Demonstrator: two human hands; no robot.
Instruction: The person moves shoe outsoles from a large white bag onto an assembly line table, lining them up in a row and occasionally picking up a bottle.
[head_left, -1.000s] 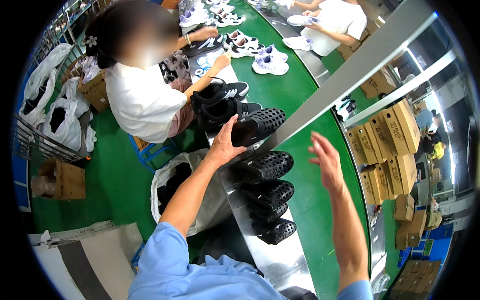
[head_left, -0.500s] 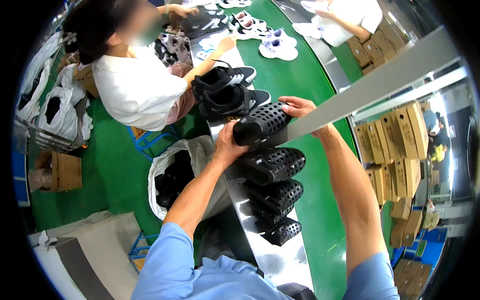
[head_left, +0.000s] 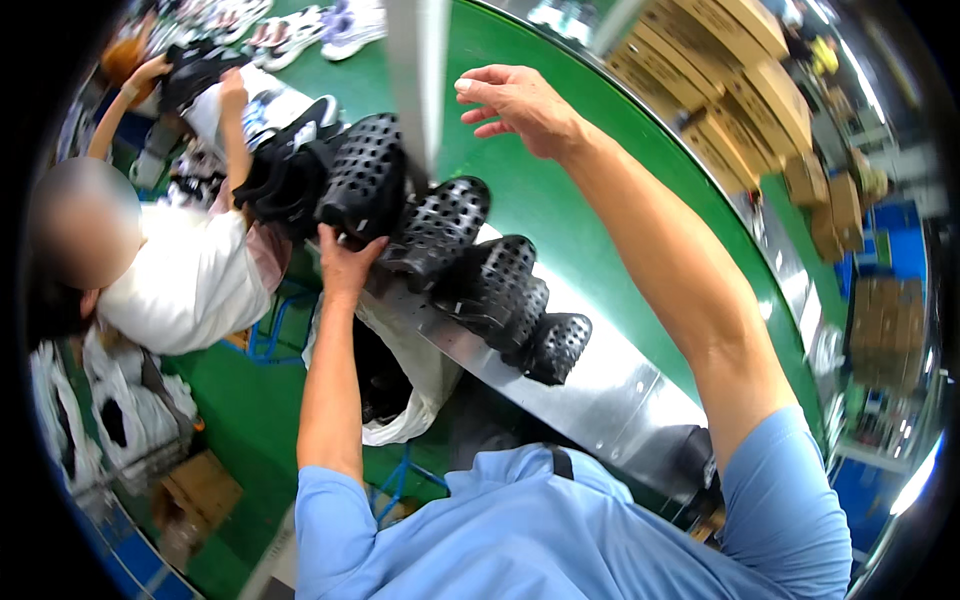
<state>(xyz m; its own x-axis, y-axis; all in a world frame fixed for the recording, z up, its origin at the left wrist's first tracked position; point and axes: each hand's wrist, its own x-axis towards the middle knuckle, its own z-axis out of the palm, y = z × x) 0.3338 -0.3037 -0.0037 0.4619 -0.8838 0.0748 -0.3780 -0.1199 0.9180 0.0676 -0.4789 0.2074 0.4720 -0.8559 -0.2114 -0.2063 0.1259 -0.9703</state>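
Note:
My left hand (head_left: 347, 262) grips the near end of a black perforated clog (head_left: 366, 168), its thumb and fingers at the heel. That clog stands beside a pair of black sneakers (head_left: 285, 170), partly hidden behind it. My right hand (head_left: 520, 108) is raised over the green conveyor belt (head_left: 580, 225), fingers spread, holding nothing. More black perforated clogs stand in a row along the metal ledge; a large one (head_left: 448, 222) is nearest the held clog, and a small one (head_left: 562, 348) ends the row.
A grey post (head_left: 418, 80) rises close beyond the held clog. A white sack (head_left: 425, 385) with dark contents hangs below the ledge (head_left: 610, 400). A co-worker in a white shirt (head_left: 185, 270) handles dark shoes at left. Cardboard boxes (head_left: 690, 90) are stacked across the belt.
My right hand has let go of the clog and moved away over the belt. My left hand keeps hold of the clog. The view has swung right, shifting the row leftward.

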